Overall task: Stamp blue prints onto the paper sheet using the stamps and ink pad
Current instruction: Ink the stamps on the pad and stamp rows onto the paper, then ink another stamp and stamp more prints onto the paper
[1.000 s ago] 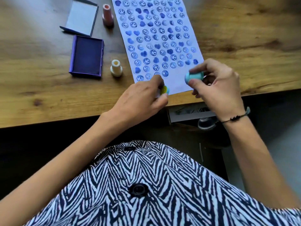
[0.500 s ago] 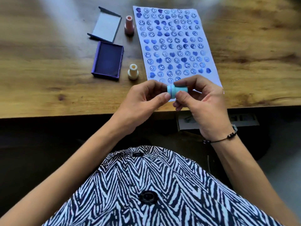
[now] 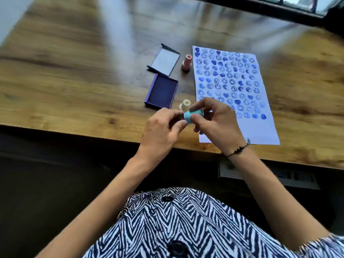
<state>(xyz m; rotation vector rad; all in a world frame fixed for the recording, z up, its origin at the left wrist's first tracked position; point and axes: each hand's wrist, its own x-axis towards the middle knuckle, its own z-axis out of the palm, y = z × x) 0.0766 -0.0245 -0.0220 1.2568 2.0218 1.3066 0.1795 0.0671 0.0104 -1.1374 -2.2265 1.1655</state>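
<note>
Both hands, the left hand [image 3: 163, 127] and right hand [image 3: 214, 123], now grasp the teal stamp [image 3: 192, 115] together above the counter [image 3: 74, 90], having carried it left off the paper sheet [image 3: 260, 131] toward the ink pad [image 3: 162, 93], likely for re-inking.

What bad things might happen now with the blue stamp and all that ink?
The teal stamp is pinched between the left hand and right hand, so inky fingers might smudge the paper sheet. The ink pad lies open beside the cream stamp; a reaching hand might knock that over.
</note>
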